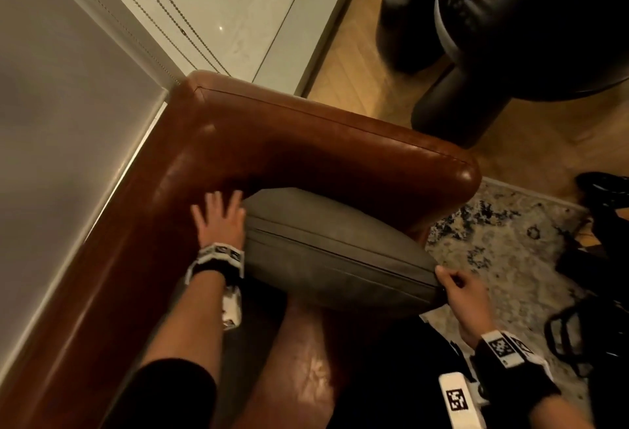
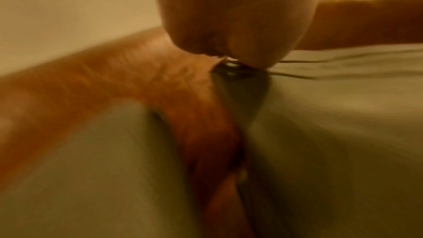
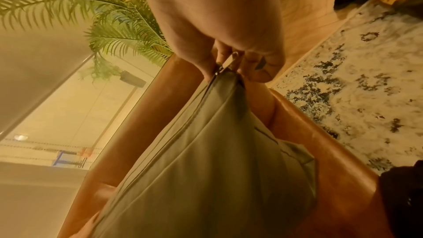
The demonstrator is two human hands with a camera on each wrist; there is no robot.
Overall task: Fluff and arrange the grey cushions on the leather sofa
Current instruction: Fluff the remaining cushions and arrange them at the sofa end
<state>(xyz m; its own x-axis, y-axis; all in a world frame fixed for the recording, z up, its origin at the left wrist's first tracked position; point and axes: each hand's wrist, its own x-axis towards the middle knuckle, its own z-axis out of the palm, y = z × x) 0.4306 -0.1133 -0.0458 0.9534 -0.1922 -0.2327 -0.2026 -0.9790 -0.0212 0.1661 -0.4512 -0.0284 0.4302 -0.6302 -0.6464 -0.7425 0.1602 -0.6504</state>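
A grey cushion stands on edge mid-frame in the corner of the brown leather sofa, the right hand pinching its lower-right corner, the left hand flat, fingers spread, against its left end; soft and light, it looks best gripped by its corners

My left hand lies flat with fingers spread against the far end of the grey cushion, beside the brown leather sofa corner. My right hand pinches the cushion's near corner, above the patterned rug.
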